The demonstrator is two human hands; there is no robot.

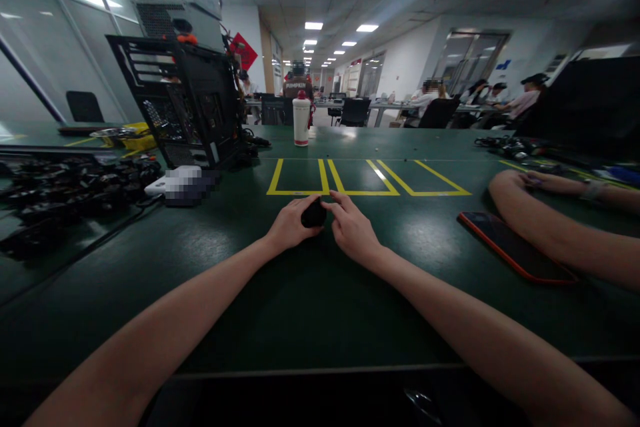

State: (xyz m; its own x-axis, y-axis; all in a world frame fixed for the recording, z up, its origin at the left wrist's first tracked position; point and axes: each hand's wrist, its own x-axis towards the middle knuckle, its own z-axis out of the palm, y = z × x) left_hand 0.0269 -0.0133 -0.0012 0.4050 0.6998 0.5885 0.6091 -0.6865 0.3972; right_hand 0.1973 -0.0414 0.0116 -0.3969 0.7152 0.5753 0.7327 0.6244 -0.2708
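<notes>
My left hand point(291, 225) is closed around a small black rounded object point(313, 213), thumb on the near side and fingers on the far side. Its exact kind is too dark to make out. From the right, my right hand point(353, 227) reaches in with its fingers apart, the fingertips at the object's right edge; it does not grip it. Both hands are low over the green table point(320, 307), just in front of yellow tape outlines point(333, 193).
Another person's arms point(545, 213) rest at the right, beside an orange-edged phone point(515, 247). A white bottle point(301, 121) stands behind the outlines. At the left are an open computer case point(200, 100), a pile of black cables point(75, 193) and a blurred white item point(180, 180).
</notes>
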